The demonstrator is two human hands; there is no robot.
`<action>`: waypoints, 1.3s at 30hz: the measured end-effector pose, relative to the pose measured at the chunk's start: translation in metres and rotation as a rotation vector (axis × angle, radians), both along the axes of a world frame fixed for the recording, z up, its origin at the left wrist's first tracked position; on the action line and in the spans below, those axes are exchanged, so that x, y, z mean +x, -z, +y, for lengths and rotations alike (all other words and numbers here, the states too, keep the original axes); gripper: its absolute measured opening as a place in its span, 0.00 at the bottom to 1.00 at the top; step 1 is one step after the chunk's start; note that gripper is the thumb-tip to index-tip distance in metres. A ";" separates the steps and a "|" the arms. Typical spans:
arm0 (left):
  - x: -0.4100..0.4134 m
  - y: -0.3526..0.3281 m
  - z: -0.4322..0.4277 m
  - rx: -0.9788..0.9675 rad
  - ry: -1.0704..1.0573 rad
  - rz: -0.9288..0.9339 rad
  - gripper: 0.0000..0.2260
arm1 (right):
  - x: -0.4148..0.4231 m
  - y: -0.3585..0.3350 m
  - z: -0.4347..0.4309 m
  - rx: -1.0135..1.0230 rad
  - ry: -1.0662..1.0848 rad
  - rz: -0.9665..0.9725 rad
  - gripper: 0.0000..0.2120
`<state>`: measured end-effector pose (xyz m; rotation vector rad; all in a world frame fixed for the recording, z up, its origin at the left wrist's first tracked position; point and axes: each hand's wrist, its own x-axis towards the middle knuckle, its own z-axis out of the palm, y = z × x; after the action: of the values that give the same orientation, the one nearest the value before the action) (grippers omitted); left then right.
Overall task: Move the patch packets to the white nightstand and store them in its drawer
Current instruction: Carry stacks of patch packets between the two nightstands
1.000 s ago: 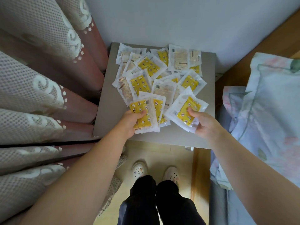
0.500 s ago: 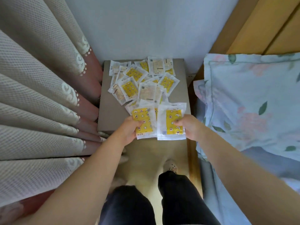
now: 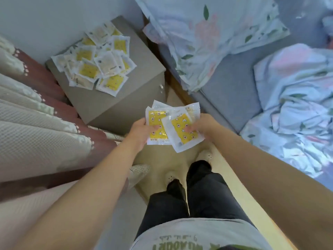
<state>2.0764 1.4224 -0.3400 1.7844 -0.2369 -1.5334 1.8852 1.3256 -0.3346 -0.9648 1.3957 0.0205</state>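
Over floor (image 3: pixel 162 156) by bed (image 3: pixel 225 83): left hand (image 3: pixel 142 128) grips yellow patch packets (image 3: pixel 155 120), right hand (image 3: pixel 201 123) pinches overlapping packet (image 3: pixel 181 129), more behind. Grey stand (image 3: pixel 126 98) top carries remaining packet pile (image 3: pixel 97 64). Held count unclear; print blurred.

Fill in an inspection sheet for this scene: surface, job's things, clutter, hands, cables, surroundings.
Surface: grey stand, flat top.
Job's things: pile of patch packets on the stand; held packets fanned between the hands.
Clutter: loose white slipper beside the curtain.
Hands: left hand and right hand each grip held packets.
Cables: nothing seen.
Surroundings: curtain left, bed with floral pillow right; white nightstand not in view.
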 end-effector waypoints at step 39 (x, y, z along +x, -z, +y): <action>-0.978 0.040 0.309 0.065 1.830 -0.024 0.17 | -0.823 0.003 0.639 0.178 1.971 0.165 0.21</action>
<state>1.0987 1.7316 -0.3799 1.4078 -2.2781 -2.5227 1.0621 1.9643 -0.3380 0.8521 1.9021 -1.2093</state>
